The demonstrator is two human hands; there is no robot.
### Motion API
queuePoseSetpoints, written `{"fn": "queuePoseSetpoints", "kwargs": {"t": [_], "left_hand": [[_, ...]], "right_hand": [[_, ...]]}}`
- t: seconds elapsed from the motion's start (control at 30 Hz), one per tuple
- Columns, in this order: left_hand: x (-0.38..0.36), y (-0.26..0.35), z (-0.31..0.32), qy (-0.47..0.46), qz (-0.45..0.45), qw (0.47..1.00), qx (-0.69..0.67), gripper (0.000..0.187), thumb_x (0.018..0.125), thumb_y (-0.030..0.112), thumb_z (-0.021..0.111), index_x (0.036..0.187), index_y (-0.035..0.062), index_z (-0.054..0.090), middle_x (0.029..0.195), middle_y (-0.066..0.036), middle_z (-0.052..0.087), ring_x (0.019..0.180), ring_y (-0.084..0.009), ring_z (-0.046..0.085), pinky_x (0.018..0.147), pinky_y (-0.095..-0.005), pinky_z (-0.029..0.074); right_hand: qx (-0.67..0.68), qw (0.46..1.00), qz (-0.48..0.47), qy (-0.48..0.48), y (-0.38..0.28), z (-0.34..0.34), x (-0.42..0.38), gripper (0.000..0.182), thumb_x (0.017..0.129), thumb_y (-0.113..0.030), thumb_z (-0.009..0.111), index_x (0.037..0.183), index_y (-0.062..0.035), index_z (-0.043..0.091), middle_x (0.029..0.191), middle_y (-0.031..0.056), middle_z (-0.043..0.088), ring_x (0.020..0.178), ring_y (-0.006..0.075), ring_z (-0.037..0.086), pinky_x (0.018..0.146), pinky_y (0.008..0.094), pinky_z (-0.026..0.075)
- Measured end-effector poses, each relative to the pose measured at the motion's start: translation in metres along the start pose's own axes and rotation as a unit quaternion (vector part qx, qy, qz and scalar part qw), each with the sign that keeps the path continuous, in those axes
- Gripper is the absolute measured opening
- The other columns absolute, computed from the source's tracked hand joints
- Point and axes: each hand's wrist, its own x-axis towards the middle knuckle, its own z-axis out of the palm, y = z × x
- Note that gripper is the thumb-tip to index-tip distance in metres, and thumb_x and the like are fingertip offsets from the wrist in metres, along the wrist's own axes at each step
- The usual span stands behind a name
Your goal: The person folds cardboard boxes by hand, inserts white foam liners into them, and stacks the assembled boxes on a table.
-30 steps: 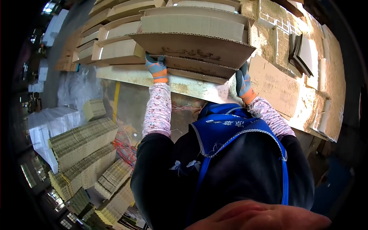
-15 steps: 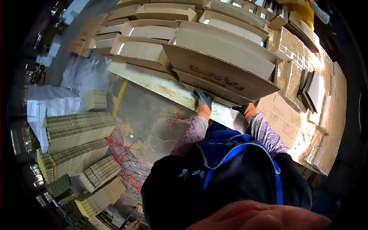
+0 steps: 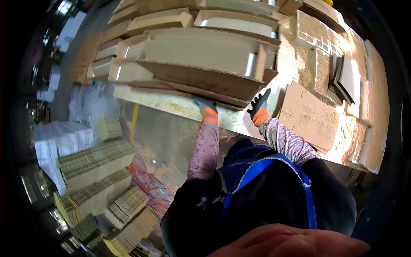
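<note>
Since half a second earlier, the large open carton [image 3: 201,49] had shifted leftward along the tabletop [image 3: 156,98], and the right hand [image 3: 260,107] had spread its fingers. The carton lay just beyond the hands, its brown front flap [image 3: 192,78] slanting toward them. The left hand [image 3: 206,108] had its fingertips at the flap's lower edge; whether they gripped it could not be told. The right hand, apart from the left, was open beside the carton's near right corner, holding nothing. Beyond both hands stood more open boxes [image 3: 160,20] in rows. To the right hand's right lay a flat cardboard sheet [image 3: 308,113], with dark-edged panels [image 3: 346,79] farther out. Below and left of the left hand were tangled red strips [image 3: 150,182] and stacked pale slabs [image 3: 96,160].
</note>
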Motion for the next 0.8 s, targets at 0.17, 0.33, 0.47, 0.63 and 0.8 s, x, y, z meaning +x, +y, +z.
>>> {"fn": "queuePoseSetpoints", "kwargs": {"t": [0.17, 0.33, 0.47, 0.63, 0.8], "left_hand": [[-0.026, -0.030, 0.003, 0.015, 0.031, 0.999, 0.023, 0.078, 0.083, 0.071, 0.037, 0.140, 0.0186, 0.031, 0.144, -0.004, 0.030, 0.128, -0.0249, 0.031, 0.107, -0.0502, 0.021], [0.009, -0.060, -0.037, -0.133, 0.061, 0.989, 0.030, 0.062, 0.092, 0.057, 0.036, 0.134, 0.0106, 0.040, 0.131, -0.007, 0.047, 0.120, -0.0240, 0.042, 0.104, -0.0397, 0.031], [-0.030, -0.030, 0.011, -0.040, 0.045, 0.996, 0.063, 0.062, 0.093, 0.056, 0.035, 0.135, 0.0114, 0.039, 0.135, -0.005, 0.043, 0.121, -0.0215, 0.041, 0.104, -0.0367, 0.032], [-0.078, -0.005, 0.048, -0.003, 0.019, 0.980, 0.198, 0.066, 0.090, 0.060, 0.036, 0.144, 0.0243, 0.024, 0.146, -0.001, 0.027, 0.130, -0.0235, 0.029, 0.102, -0.0446, 0.029], [-0.071, -0.033, 0.027, -0.097, 0.130, 0.967, 0.195, 0.061, 0.097, 0.042, 0.041, 0.142, 0.0071, 0.021, 0.140, -0.010, 0.032, 0.125, -0.0229, 0.035, 0.104, -0.0349, 0.031]], "right_hand": [[-0.180, 0.905, -0.373, -0.101, -0.048, -0.026, 0.043, 0.066, 0.088, -0.056, 0.043, 0.140, -0.0164, 0.034, 0.141, 0.0071, 0.038, 0.125, 0.0265, 0.040, 0.097, 0.0380, 0.036], [-0.034, 0.912, -0.353, -0.204, -0.038, 0.012, 0.116, 0.057, 0.092, -0.046, 0.044, 0.130, -0.0034, 0.045, 0.130, 0.0093, 0.049, 0.119, 0.0235, 0.044, 0.101, 0.0309, 0.033], [0.068, 0.965, -0.228, -0.113, -0.036, 0.057, 0.071, 0.063, 0.092, -0.049, 0.045, 0.134, -0.0020, 0.042, 0.137, 0.0098, 0.043, 0.124, 0.0263, 0.039, 0.104, 0.0321, 0.029], [0.143, 0.928, -0.343, 0.010, -0.075, 0.032, 0.136, 0.068, 0.092, -0.052, 0.043, 0.133, 0.0020, 0.039, 0.131, 0.0129, 0.047, 0.119, 0.0239, 0.043, 0.100, 0.0327, 0.034], [0.131, 0.966, -0.094, -0.204, -0.124, 0.061, 0.110, 0.054, 0.094, -0.041, 0.044, 0.134, -0.0037, 0.042, 0.129, 0.0101, 0.049, 0.117, 0.0215, 0.046, 0.099, 0.0303, 0.035]]}}
